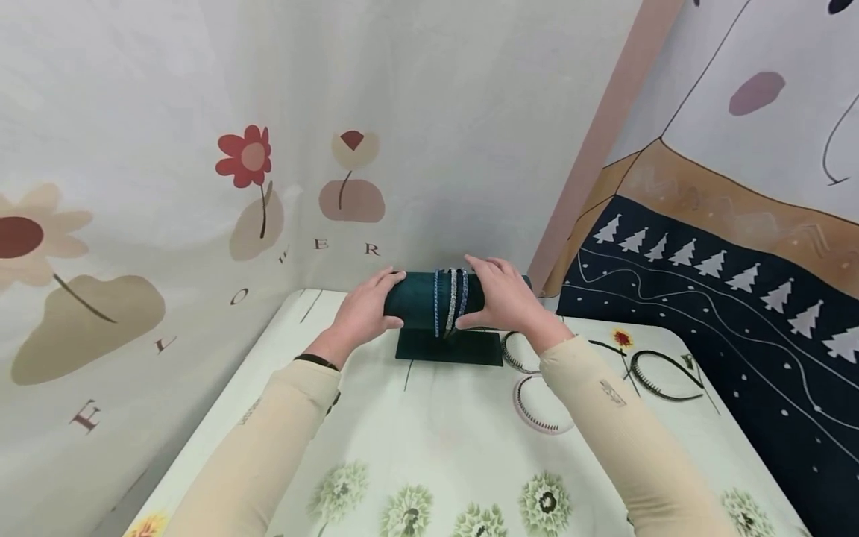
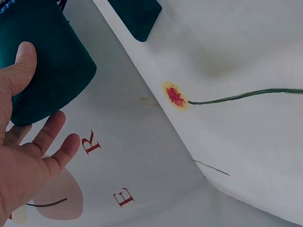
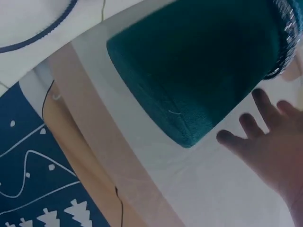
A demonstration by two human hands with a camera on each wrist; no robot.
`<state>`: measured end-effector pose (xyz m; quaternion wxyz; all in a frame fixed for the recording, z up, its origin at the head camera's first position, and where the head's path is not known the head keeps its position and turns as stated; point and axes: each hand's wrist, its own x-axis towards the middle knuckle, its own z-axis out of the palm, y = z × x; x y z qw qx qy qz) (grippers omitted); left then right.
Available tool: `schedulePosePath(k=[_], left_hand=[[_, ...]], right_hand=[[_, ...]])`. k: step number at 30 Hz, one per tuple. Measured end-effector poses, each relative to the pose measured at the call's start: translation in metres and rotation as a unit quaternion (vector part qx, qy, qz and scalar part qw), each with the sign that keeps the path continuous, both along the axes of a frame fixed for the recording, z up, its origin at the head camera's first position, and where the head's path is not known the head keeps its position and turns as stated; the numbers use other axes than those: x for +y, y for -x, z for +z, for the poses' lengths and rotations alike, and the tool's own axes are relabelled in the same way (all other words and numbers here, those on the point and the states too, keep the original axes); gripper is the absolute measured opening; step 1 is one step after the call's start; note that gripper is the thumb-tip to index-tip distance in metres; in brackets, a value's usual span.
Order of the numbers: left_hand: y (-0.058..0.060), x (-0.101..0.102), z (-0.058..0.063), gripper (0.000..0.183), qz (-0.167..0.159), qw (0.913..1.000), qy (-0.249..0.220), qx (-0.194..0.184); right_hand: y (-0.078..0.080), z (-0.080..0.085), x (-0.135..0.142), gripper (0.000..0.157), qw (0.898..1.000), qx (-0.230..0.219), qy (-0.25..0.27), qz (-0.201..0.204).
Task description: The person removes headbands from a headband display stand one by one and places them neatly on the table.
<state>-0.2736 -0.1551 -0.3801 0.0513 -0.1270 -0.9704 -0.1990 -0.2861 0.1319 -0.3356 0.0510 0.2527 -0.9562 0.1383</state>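
Observation:
A dark green velvet display stand (image 1: pixel 416 298), a padded roll on a flat base, stands at the back of the table. Looped round the roll are a blue headband (image 1: pixel 436 302), a glittering silver headband (image 1: pixel 452 298) and a darker blue headband (image 1: pixel 463 287). My left hand (image 1: pixel 362 309) holds the roll's left end, thumb (image 2: pixel 26 64) across the front and fingers behind. Over the right part reaches my right hand (image 1: pixel 506 298), its thumb beside the darker blue headband. In the right wrist view its fingers (image 3: pixel 248 125) are spread, close behind the roll.
On the table (image 1: pixel 429 425), right of the stand, lie a pink toothed headband (image 1: pixel 526 410), a dark toothed headband (image 1: pixel 508 358) partly behind my right arm, and a black headband (image 1: pixel 654 391). A printed cloth wall (image 1: pixel 436 149) rises just behind the table.

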Motion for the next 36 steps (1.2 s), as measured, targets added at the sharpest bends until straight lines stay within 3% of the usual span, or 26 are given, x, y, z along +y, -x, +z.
schedulePosePath(k=[6, 11, 20, 29, 36], left_hand=[[-0.001, -0.001, 0.001, 0.093, 0.002, 1.0000, 0.008, -0.002], [0.000, 0.001, 0.001, 0.093, 0.001, 0.9999, 0.011, -0.005], [0.002, 0.000, 0.000, 0.093, 0.003, 0.9999, 0.014, -0.007], [0.003, 0.000, 0.001, 0.093, 0.002, 0.9999, 0.012, -0.010], [0.002, -0.001, 0.002, 0.094, 0.001, 0.9999, 0.012, -0.010]], right_hand=[[0.029, 0.005, -0.002, 0.129, 0.998, -0.061, -0.024, -0.017], [0.041, 0.004, 0.001, 0.127, 0.995, -0.095, -0.037, -0.013], [0.045, 0.002, -0.010, 0.126, 0.992, -0.085, -0.094, -0.005], [0.042, 0.003, -0.013, 0.122, 0.992, -0.089, -0.086, -0.008], [0.039, 0.006, 0.001, 0.118, 0.993, -0.091, -0.073, 0.002]])
